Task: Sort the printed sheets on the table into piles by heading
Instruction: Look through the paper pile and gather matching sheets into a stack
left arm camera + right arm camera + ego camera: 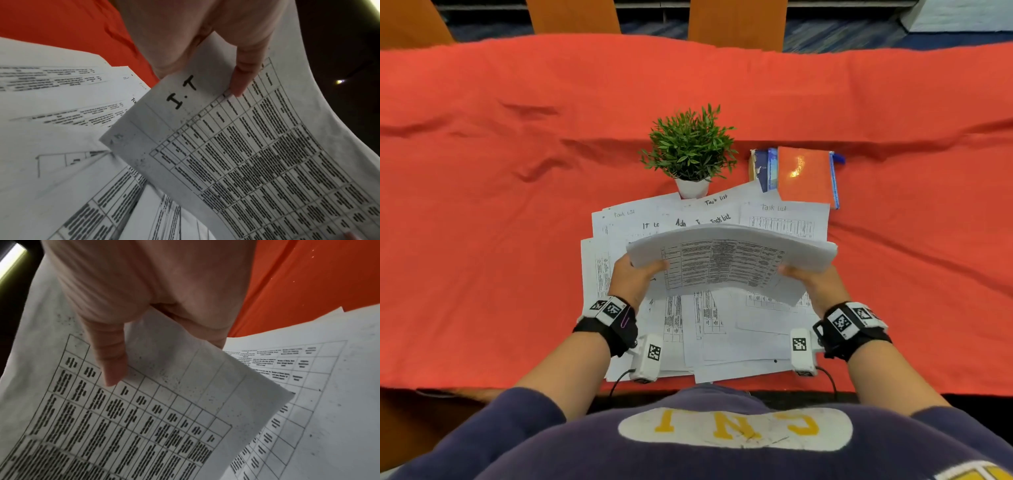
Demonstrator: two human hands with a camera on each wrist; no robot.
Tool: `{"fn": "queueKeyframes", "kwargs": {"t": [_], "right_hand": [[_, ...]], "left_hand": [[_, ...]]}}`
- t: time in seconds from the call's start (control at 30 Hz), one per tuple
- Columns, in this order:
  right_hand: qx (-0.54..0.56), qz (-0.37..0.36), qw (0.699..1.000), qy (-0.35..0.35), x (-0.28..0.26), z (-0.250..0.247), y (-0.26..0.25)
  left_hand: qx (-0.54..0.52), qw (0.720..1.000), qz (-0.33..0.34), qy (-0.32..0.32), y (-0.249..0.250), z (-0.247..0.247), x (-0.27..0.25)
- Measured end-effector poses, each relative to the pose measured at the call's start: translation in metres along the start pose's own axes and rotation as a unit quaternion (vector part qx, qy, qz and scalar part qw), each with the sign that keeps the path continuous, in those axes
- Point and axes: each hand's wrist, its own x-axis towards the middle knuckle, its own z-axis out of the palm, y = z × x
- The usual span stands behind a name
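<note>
- The left edge of a curved white printed sheet (726,260), headed "I.T", is pinched by the left hand (631,279).
- It is held above loose sheets (722,335) on the red-clothed bench (482,205).
- Its right edge is pinched by the right hand (813,284).

A held sheet (729,260) hangs above the loose sheets (722,339) spread on the table (482,205), with the potted plant (690,154) at their twelve o'clock edge and the stacked notebooks (804,176) at two o'clock.
</note>
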Motion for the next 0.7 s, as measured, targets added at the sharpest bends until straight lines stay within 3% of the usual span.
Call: {"fn": "queueKeyframes", "kwargs": {"t": [0.2,0.4,0.6,0.7], "right_hand": [[0.023,0.011,1.0,-0.019,-0.002,-0.002,0.004],[0.02,-0.024,0.999,-0.026,0.002,-0.001,-0.006],[-0.051,0.038,0.998,-0.022,0.003,-0.009,0.011],[-0.09,0.021,0.995,0.036,-0.001,-0.009,-0.013]], "left_hand": [[0.005,1.0,0.003,-0.005,0.003,0.001,-0.001],[-0.025,0.999,0.024,0.009,0.014,0.008,-0.004],[0.019,1.0,0.006,-0.009,0.001,0.011,-0.009],[0.061,0.998,0.036,-0.004,0.012,0.016,-0.01]]}}
